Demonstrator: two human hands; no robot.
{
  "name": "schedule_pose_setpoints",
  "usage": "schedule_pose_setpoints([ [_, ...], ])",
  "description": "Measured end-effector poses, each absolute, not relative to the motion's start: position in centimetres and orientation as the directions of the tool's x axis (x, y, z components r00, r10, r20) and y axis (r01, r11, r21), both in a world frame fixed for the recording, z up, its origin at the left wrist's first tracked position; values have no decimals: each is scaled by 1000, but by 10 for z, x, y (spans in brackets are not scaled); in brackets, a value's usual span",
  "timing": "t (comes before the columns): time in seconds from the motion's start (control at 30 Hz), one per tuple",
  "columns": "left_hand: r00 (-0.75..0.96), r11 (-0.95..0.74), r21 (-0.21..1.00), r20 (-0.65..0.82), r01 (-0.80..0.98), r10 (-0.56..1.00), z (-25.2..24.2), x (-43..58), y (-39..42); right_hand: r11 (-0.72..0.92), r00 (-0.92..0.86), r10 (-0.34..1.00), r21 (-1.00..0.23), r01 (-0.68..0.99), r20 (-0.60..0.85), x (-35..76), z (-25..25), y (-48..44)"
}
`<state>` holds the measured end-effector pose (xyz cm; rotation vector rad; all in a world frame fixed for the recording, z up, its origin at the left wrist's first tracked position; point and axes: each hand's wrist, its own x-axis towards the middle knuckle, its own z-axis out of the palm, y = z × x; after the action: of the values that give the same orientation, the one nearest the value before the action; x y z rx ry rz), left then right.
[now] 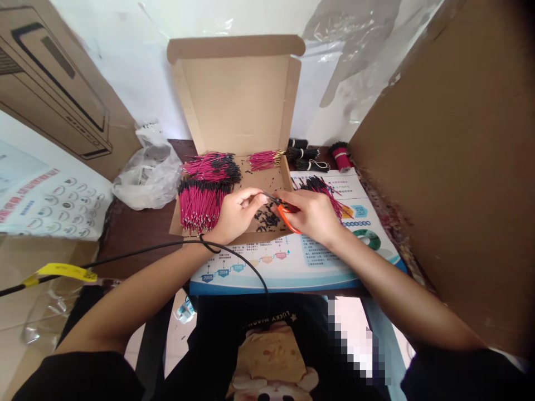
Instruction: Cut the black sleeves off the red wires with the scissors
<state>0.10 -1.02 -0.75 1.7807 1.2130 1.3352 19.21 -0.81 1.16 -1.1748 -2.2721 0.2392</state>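
Right now, over one open cardboard box (238, 106), our right hand (311, 217) grips a single pair of orange-handled scissors (286, 217), while the pinched fingertips (254, 196) of our left hand (236, 214) sit narrowly closed at the blades, on something too small to tell. Inside the box lie three bundles of magenta wires (200, 206) and a scatter of black snippets (265, 220); three black bundles (303, 153) lie behind it.

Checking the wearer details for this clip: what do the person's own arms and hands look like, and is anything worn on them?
The left hand and right hand are ungloved. Black short sleeves leave the forearms bare. A thin black cable loops around the left wrist, and a yellow tag sits along it.
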Motion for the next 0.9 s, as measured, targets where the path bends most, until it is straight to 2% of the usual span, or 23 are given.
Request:
schedule_pose_setpoints([
  [0.2,90,-406,880,397,247,914,-6,3,-12,602,-456,792,-395,694,406,194,8,-7],
  [0.43,-13,-428,888,436,171,900,-5,-2,-6,511,-317,837,-431,744,445,189,6,-7],
  [0.6,-24,-254,965,253,-68,967,-11,-2,-1,533,-328,830,-473,701,451,187,10,-10],
  [0.73,41,-152,963,165,-223,985,-11,0,-1,513,-274,855,-639,573,441,184,15,-12],
  [0.83,79,-113,956,139,-269,987,-10,1,-2,440,-275,895,-804,400,352,180,15,-13],
  [0.9,108,-93,951,130,-296,986,-10,2,-3,388,-310,903,-874,293,297,178,13,-13],
])
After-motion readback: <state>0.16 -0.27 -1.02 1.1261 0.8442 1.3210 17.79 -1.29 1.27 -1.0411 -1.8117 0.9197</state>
